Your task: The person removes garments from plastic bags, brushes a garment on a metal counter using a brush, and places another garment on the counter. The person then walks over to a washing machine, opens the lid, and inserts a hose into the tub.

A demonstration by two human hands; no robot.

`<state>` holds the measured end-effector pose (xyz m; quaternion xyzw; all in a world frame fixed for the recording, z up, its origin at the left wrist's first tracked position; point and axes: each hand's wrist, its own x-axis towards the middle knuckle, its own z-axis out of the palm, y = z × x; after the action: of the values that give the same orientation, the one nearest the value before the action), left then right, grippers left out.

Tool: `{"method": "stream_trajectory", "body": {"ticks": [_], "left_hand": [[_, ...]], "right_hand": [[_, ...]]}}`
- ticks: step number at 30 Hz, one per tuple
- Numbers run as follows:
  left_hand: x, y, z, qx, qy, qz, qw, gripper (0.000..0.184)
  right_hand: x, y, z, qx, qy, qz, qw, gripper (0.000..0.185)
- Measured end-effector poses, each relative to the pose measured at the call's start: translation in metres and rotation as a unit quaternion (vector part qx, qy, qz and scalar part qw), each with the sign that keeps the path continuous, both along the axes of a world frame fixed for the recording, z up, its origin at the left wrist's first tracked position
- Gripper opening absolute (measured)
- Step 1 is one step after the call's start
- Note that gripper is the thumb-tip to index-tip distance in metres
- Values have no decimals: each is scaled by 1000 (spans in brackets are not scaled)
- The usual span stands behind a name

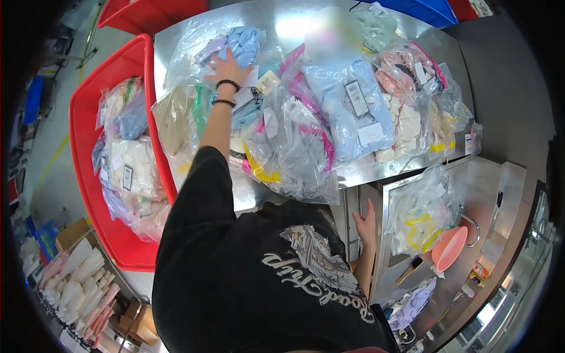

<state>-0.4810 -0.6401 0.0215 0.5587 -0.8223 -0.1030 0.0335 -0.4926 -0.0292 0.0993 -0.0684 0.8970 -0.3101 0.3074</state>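
My left hand, with two dark bracelets at the wrist, reaches over the far left of the metal table. Its fingers are spread on or just above a bagged blue garment; I cannot tell if they press it. My right hand hangs low beside the table's near edge, fingers apart and holding nothing. Around the left hand lie clear plastic bags of folded clothes, among them a beige garment. Further right are a large light blue bagged garment with a tag and a clear bag with pink edging.
A red bin of bagged clothes stands along the table's left side. To the right, a metal sink counter carries clear bags, a pink basin and a brush. A blue bin sits behind the table.
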Motion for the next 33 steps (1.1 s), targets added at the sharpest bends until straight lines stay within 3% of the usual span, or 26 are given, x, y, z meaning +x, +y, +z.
{"method": "stream_trajectory", "body": {"ticks": [1,2,4,5,7,10,12,13,15,17,19,21,22,23,27,29,30,32,33], "left_hand": [[13,-24,-27,66,-61,-17,996,79],[23,-46,-31,156,-3,-30,987,74],[28,-84,-42,95,80,-3,992,52],[26,-80,-21,95,79,-6,992,52],[23,-78,47,24,265,-107,958,29],[36,24,156,66,452,-168,873,25],[62,81,195,88,473,-281,830,22],[72,112,212,112,504,-330,791,19],[95,171,226,191,493,-352,772,26],[106,222,223,270,471,-391,743,30],[105,272,222,373,418,-414,718,36],[105,320,215,406,340,-457,715,39],[105,337,222,289,319,-532,729,43],[109,343,226,284,312,-536,731,43],[118,361,238,373,402,-416,725,40],[121,349,223,284,495,-304,763,33],[119,342,218,237,521,-242,783,30],[104,336,222,128,514,-142,836,35],[101,331,218,180,494,-117,842,38]], "right_hand": [[5,-1,5,19,-21,1,1000,71],[10,1,7,38,-43,0,998,70],[10,9,2,28,-46,0,999,69],[9,12,-3,16,-48,4,999,68],[7,12,-12,-11,-51,10,999,67],[-3,-16,1,-12,-56,13,998,65],[-17,-41,9,-36,-94,37,994,62],[-21,-49,6,-102,-119,24,987,60],[-25,-83,23,-231,-176,3,957,55],[-22,-113,44,-450,-281,-104,841,53],[-30,-107,46,-478,-283,-110,824,52],[-37,-102,47,-514,-301,-118,795,50],[-39,-100,46,-532,-311,-122,778,49],[-40,-98,45,-549,-322,-128,760,49],[-48,-89,41,-613,-363,-151,685,45],[-57,-77,49,-633,-456,-201,592,43],[-55,-77,46,-628,-347,-206,665,37],[-76,-86,21,-716,-415,-229,513,27],[-64,-94,51,-716,-423,-232,505,27]]}}
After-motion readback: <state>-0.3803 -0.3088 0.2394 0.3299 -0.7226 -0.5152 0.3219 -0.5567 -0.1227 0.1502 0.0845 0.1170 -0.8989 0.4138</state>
